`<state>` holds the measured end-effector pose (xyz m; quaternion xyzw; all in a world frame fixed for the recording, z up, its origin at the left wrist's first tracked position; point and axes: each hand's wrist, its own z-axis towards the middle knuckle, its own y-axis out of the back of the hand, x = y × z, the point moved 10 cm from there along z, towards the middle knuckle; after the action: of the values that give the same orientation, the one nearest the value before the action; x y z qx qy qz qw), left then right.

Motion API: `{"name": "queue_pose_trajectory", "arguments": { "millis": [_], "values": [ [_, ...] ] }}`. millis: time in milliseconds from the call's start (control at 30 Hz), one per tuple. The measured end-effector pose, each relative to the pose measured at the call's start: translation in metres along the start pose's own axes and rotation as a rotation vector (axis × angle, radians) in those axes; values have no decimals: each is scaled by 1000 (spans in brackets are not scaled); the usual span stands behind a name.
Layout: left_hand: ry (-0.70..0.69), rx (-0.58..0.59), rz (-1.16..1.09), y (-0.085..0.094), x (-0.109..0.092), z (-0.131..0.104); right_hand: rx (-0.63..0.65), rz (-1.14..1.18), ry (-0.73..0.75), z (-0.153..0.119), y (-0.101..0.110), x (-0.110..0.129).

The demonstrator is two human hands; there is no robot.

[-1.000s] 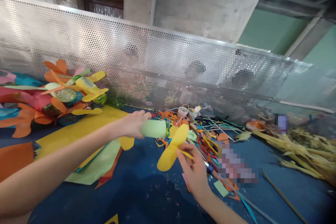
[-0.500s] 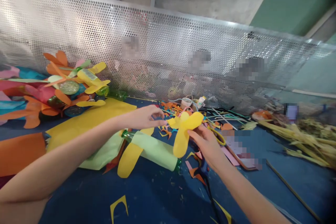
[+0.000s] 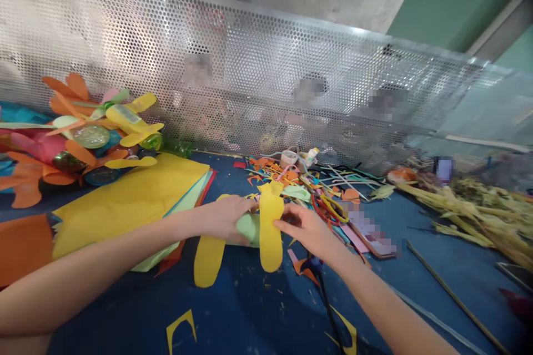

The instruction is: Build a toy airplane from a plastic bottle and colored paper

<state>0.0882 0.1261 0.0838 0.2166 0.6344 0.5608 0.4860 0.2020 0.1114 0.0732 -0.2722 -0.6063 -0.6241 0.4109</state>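
My left hand [image 3: 231, 217] is closed over a bottle [image 3: 249, 228] wrapped in light green paper, which lies on the blue table. One long rounded yellow paper piece [image 3: 208, 260] sticks out from the bottle below that hand. Between thumb and fingers, my right hand [image 3: 303, 227] pinches a yellow paper cutout [image 3: 271, 233] with a rounded lower end. The cutout stands upright against the right end of the bottle, hiding it. Most of the bottle's left part is covered by my left hand.
Stacked yellow paper sheets [image 3: 137, 199] lie left, below several decorated bottles [image 3: 89, 136]. Paper scraps [image 3: 278, 169], scissors [image 3: 333, 208] and a phone [image 3: 370, 233] are centre right. Dry husks [image 3: 470, 211] and a thin stick [image 3: 453, 294] lie right. A perforated metal panel [image 3: 258, 66] stands behind.
My left hand has come down from beside the yellow cutout onto the wrapped bottle. My right hand has brought the cutout lower and left, turned upright, to the bottle's end.
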Motion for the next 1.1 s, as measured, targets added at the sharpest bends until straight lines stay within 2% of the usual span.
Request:
{"name": "queue_pose_trajectory", "arguments": {
  "millis": [133,300,400,500,700,833,900,967,1033,1100],
  "values": [
    [44,-9,-8,-4,10,1,-98,-110,8,3,6,-12],
    [116,-7,-41,-6,17,-3,-129,-211,79,2,3,-5],
    [114,-131,-77,8,14,-3,-136,-266,85,0,2,3],
    [39,-251,-139,21,5,-1,-129,-280,84,-1,3,9],
    [-50,-192,-199,14,-12,11,-124,-330,87,-2,6,11],
    [-24,-193,-204,9,-13,17,-38,-288,81,-3,9,13],
    [-1,-193,-208,8,-11,18,-33,-307,60,-4,25,15],
    [3,-198,-227,8,-9,17,-130,-423,23,-7,57,15],
    [-11,-203,-247,8,-8,17,-161,-595,-70,-12,85,4],
    [-7,-206,-256,7,-5,17,-24,-640,-197,-19,91,-21]
  ]
}}
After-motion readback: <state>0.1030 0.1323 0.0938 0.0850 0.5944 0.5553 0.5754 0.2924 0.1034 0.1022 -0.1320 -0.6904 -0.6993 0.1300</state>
